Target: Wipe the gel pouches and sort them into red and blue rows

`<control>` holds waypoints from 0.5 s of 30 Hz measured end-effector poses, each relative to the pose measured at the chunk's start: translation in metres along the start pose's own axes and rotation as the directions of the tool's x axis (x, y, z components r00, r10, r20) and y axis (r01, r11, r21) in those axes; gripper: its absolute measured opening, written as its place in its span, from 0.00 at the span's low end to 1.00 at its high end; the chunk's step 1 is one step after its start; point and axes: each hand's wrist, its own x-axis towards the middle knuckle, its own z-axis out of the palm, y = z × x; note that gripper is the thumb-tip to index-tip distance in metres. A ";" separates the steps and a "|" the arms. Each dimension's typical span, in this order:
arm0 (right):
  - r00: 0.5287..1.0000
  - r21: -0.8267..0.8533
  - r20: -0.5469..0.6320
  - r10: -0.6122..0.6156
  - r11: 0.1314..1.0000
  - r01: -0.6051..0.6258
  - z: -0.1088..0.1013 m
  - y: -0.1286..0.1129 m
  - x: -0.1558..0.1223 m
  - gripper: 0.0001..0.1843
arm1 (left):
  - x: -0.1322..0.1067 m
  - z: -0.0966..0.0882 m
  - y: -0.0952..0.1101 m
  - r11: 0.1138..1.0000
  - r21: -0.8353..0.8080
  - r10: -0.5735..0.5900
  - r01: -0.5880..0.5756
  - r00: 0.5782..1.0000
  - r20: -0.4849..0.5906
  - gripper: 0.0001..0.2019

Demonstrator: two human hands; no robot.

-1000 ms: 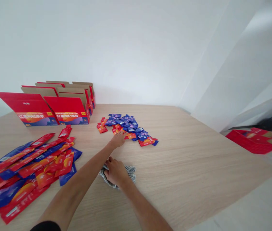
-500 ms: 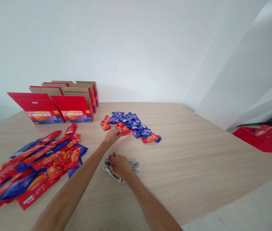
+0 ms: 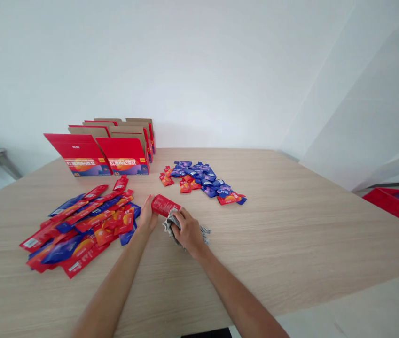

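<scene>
Pale wood grain runs across the table (image 3: pixel 291 234) in front of you. Your left hand (image 3: pixel 147 215) grips one end of a red sachet (image 3: pixel 164 205), which is between your two hands. Your right hand (image 3: pixel 188 231) is closed around a crumpled gray-and-white striped cloth (image 3: pixel 170 226), and the cloth meets the sachet's other end; whether that hand also pinches the sachet cannot be told. Just left of your left hand is a loose pile (image 3: pixel 88 223) of red and blue sachets, overlapping one another. Beyond both hands, a second heap (image 3: pixel 206 177) of mostly blue sachets, with some red ones, spreads rightward. Well to the right of your right hand, past the table's edge, is a red carton (image 3: pixel 393 205), partly cut off. Beyond your left hand and to its left, red boxes (image 3: pixel 127 162) stand in rows, flaps raised and brown inner sides showing. Farthest from your hands rises a white wall (image 3: pixel 220 84)
</scene>
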 end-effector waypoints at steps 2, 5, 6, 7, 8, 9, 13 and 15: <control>0.999 0.041 -0.025 0.033 0.999 -0.032 0.002 0.002 0.000 0.13 | -0.013 -0.003 -0.005 0.991 -0.057 -0.121 0.121 0.993 0.002 0.13; 0.995 0.102 -0.038 0.087 0.991 -0.083 0.009 0.007 0.001 0.13 | -0.033 -0.003 -0.019 0.936 -0.158 -0.319 0.316 0.948 0.011 0.14; 0.993 0.108 -0.037 0.109 0.989 -0.104 0.012 0.008 0.001 0.12 | -0.040 -0.002 -0.025 0.920 -0.175 -0.354 0.351 0.935 0.019 0.15; 0.991 0.106 -0.034 0.128 0.987 -0.124 0.014 0.009 0.001 0.13 | -0.046 -0.001 -0.031 0.916 -0.174 -0.362 0.361 0.932 0.032 0.16; 0.989 0.095 -0.030 0.144 0.986 -0.140 0.016 0.009 0.000 0.13 | -0.052 0.000 -0.038 0.922 -0.160 -0.351 0.354 0.935 0.047 0.18; 0.988 0.080 -0.023 0.153 0.985 -0.151 0.017 0.010 0.000 0.13 | -0.058 0.000 -0.045 0.937 -0.126 -0.321 0.327 0.945 0.064 0.19; 0.990 0.031 0.004 0.143 0.989 -0.143 0.014 0.010 -0.001 0.12 | -0.071 0.001 -0.065 0.982 0.061 -0.186 0.180 0.977 0.101 0.25; 0.993 0.049 0.000 0.114 0.992 -0.114 0.011 0.011 -0.001 0.11 | -0.072 -0.001 -0.067 0.980 0.151 -0.147 0.129 0.983 0.110 0.26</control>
